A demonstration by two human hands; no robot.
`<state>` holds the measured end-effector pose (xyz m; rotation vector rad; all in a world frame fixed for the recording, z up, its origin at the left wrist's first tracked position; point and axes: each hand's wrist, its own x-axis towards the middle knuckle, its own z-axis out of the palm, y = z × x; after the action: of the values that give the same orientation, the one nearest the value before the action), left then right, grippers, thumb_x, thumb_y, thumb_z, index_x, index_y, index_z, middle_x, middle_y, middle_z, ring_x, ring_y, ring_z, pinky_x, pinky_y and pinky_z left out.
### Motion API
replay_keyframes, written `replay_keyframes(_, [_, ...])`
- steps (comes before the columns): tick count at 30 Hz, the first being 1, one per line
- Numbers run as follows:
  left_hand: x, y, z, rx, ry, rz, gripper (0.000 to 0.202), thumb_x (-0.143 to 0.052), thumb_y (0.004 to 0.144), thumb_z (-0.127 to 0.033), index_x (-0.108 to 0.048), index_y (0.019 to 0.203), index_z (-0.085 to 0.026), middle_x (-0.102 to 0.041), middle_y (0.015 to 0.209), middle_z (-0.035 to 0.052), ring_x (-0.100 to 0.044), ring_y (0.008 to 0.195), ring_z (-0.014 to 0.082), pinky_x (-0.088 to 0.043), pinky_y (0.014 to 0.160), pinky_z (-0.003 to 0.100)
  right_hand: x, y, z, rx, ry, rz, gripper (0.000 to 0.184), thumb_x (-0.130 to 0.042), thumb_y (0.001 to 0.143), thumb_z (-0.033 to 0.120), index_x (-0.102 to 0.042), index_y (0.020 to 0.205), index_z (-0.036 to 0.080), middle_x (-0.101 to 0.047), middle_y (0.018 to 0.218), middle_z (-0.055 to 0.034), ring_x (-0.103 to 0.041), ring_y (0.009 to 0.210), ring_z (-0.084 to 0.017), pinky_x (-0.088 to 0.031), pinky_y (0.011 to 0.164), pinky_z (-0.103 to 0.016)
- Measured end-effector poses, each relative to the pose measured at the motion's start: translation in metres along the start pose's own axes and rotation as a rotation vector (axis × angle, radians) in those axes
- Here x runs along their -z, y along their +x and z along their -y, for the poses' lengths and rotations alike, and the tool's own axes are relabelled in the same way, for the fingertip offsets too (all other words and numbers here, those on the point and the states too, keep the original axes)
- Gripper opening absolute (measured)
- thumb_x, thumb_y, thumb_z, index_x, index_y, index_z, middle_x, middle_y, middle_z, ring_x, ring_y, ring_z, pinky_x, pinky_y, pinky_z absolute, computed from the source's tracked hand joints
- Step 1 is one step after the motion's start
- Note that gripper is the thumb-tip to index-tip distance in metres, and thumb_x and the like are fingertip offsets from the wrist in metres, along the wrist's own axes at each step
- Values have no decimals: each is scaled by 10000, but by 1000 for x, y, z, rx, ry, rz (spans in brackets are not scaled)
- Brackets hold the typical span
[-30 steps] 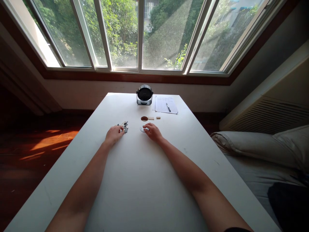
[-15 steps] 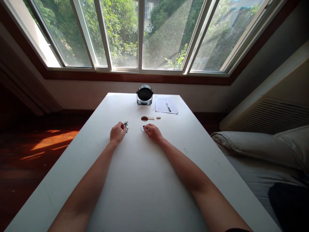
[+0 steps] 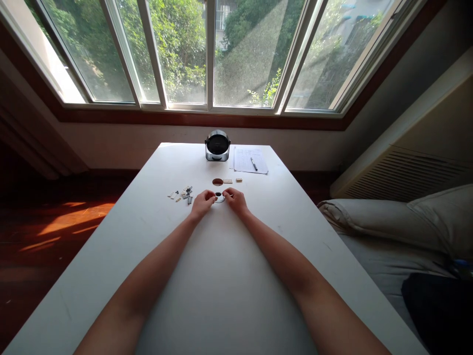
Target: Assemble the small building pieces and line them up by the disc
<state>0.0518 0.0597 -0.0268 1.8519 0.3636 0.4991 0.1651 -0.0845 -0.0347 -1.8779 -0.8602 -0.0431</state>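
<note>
A small round white plate (image 3: 220, 201) with a black piece (image 3: 218, 194) on top lies on the table between my hands. My left hand (image 3: 201, 203) is at its left side, thumb and fingers pinched together; whatever is between the tips is too small to name. On the right edge of the plate, my right hand (image 3: 236, 201) has its fingers closed at the rim. Loose small building bricks (image 3: 187, 192), white, grey, black and tan, lie in a scattered group to the left of my left hand.
Beyond the plate is a round hole (image 3: 218, 182) in the white table (image 3: 221, 276), with a tan studded brick strip (image 3: 228, 181) and a shorter tan brick (image 3: 239, 180) beside it. Farther back stand a round black device (image 3: 218, 144) and paper sheets (image 3: 244, 166) with a pen (image 3: 253, 163).
My left hand has moved right from the loose bricks to the plate, uncovering the bricks. My right hand stays at the plate, its fingers now nearer the right edge. The view has shifted slightly.
</note>
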Motion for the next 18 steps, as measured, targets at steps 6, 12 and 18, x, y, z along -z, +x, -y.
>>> replay_keyframes(6, [-25, 12, -1, -10, -54, -180, 154, -581, 869, -312, -641, 959, -204, -728, 942, 59, -675, 858, 169, -507, 795, 309, 4, 2, -2, -33, 41, -37, 236, -505, 878, 366, -690, 846, 225, -715, 831, -12, -640, 773, -182, -506, 748, -299])
replay_keyframes(12, [-21, 4, 2, -113, 64, -217, 172, -601, 866, -303, -671, 992, -209, -692, 978, 70, -643, 854, 167, -497, 766, 294, 4, 1, -4, -22, 76, 1, 223, -512, 883, 362, -690, 885, 228, -720, 835, -14, -653, 774, -185, -512, 771, -313])
replay_keyframes(18, [-17, 3, 4, -110, -27, -129, 165, -613, 854, -303, -673, 976, -208, -710, 941, 58, -648, 854, 167, -495, 778, 295, 6, -2, -1, -108, 132, 81, 250, -517, 895, 409, -687, 898, 227, -719, 787, -8, -660, 733, -173, -521, 741, -308])
